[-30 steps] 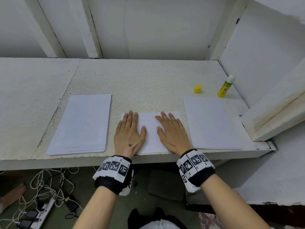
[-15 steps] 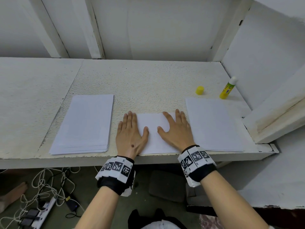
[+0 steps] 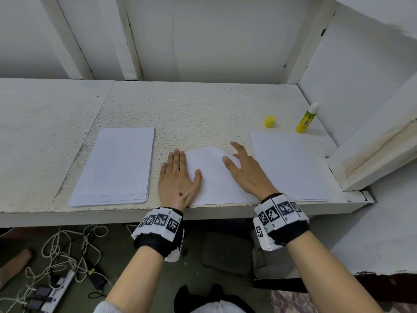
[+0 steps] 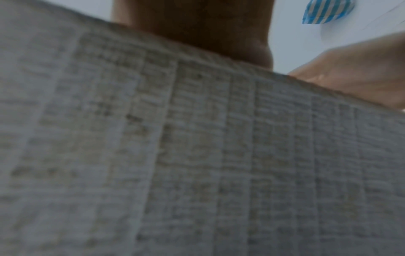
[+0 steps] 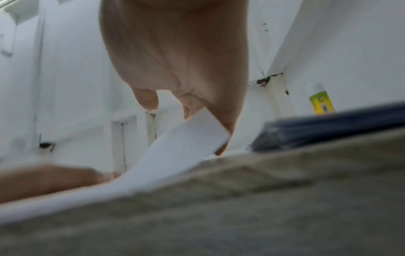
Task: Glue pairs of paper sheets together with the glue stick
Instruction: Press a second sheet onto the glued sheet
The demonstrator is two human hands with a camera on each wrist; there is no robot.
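Your left hand (image 3: pixel 178 177) lies flat, fingers straight, on the centre sheet (image 3: pixel 214 177); your right hand (image 3: pixel 246 170) fingers lift its far corner.

Bare forearms; each wrist wears a black band (image 3: pixel 158 242) ringed with white black-patterned marker tags (image 3: pixel 278 211).

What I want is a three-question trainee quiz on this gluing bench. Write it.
1. True or false: the yellow cap sits on the glue stick.
2. Which hand is at the middle sheet's raised corner? A: left hand. B: right hand.
3. Fill in: counting the left stack and the right stack, ___ paper stacks flank the middle sheet.

Key: 1 false, the cap lies apart on the table; 2 B; 3 two.
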